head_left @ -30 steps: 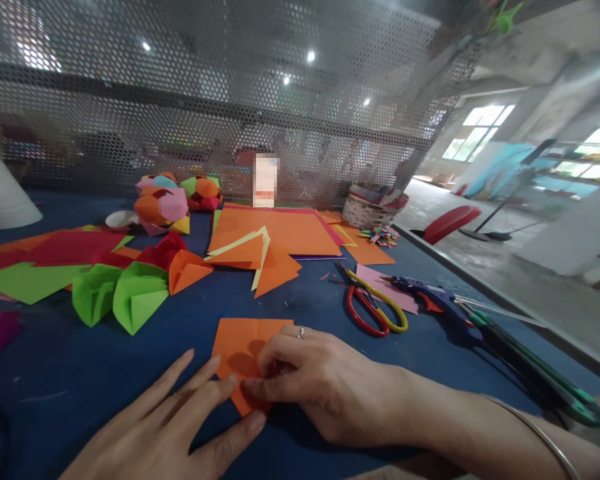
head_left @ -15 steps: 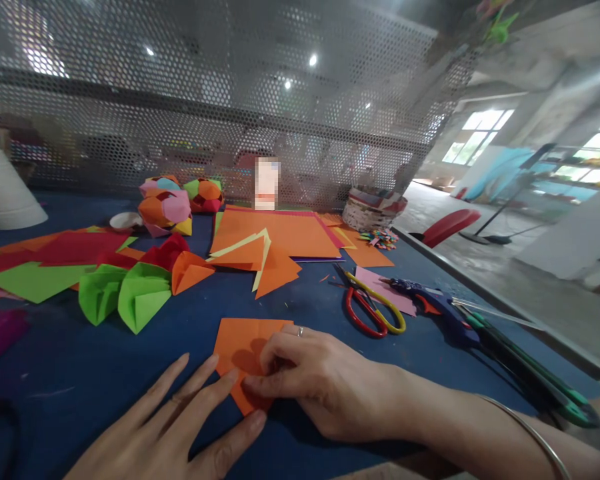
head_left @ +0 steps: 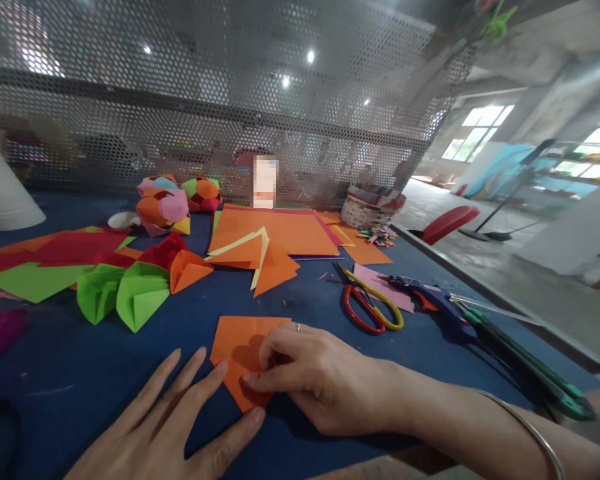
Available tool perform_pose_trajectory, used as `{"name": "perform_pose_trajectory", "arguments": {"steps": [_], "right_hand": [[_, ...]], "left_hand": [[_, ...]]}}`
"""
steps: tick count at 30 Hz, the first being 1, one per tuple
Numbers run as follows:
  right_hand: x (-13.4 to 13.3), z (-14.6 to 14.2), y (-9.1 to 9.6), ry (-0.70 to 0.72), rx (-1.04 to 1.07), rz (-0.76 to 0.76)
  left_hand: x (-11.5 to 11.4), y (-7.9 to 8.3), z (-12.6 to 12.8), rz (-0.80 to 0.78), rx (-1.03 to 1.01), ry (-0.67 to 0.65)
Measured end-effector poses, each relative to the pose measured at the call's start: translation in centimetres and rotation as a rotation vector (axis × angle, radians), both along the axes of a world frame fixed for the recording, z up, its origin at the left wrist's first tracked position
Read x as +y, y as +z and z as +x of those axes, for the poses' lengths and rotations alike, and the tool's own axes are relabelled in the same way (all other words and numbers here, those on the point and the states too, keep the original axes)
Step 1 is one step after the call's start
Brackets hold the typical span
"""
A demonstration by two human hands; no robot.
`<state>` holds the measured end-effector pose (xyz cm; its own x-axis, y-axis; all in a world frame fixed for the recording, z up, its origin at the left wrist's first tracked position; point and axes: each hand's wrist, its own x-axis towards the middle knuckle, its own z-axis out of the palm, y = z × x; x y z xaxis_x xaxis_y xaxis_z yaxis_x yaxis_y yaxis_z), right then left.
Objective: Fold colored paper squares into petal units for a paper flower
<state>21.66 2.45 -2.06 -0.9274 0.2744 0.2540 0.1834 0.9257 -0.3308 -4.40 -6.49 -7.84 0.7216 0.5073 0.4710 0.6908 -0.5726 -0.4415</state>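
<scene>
A folded piece of orange paper (head_left: 233, 340) lies flat on the dark blue tabletop in front of me. My left hand (head_left: 175, 413) has its fingers spread, with the index fingertip at the paper's left edge and the thumb tip at its lower corner. On the paper's right side rests my right hand (head_left: 320, 373), fingers curled in and the thumb pressed against the fold. That hand covers the right part of the paper. Green folded paper petals (head_left: 143, 293) stand behind my left hand. Beyond the right hand lie scissors (head_left: 370, 303) with red and yellow handles.
A blue glue gun (head_left: 440, 303) lies at the right near the table edge. Orange sheets (head_left: 290, 230) are stacked at the back, with a woven basket (head_left: 373, 208) beside them. Paper balls (head_left: 163, 210), coloured sheets (head_left: 35, 280) and a white cup stack (head_left: 5, 190) fill the left.
My left hand's fingers have shifted slightly left, the middle fingers moving off the paper's edge. My right hand stays pressed at the same fold. The view has tilted a little.
</scene>
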Motion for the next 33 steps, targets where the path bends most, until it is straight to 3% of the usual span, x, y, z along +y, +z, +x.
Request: {"name": "perform_pose_trajectory", "arguments": {"steps": [5, 12, 18, 21, 25, 28, 33], "right_hand": [[-0.1, 0.0, 0.1, 0.066, -0.059, 0.034], [-0.3, 0.0, 0.3, -0.054, -0.093, 0.172], [-0.4, -0.1, 0.1, -0.12, -0.157, 0.232], [-0.4, -0.1, -0.1, -0.088, -0.127, 0.244], [-0.3, 0.0, -0.2, -0.043, -0.093, 0.259], [-0.2, -0.1, -0.2, -0.03, -0.079, 0.284], [-0.2, 0.0, -0.2, 0.019, -0.06, 0.29]], "left_hand": [[0.3, 0.1, -0.4, 0.003, 0.101, -0.051], [0.2, -0.4, -0.3, 0.021, 0.109, -0.04], [-0.1, -1.6, 0.1, 0.005, -0.074, 0.032], [0.0, -1.3, -0.1, 0.018, 0.067, -0.025], [0.3, -0.8, -0.3, 0.013, -0.023, -0.006], [0.3, -0.5, -0.4, 0.027, 0.1, -0.063], [0.3, 0.0, -0.6, -0.02, 0.093, -0.063]]}}
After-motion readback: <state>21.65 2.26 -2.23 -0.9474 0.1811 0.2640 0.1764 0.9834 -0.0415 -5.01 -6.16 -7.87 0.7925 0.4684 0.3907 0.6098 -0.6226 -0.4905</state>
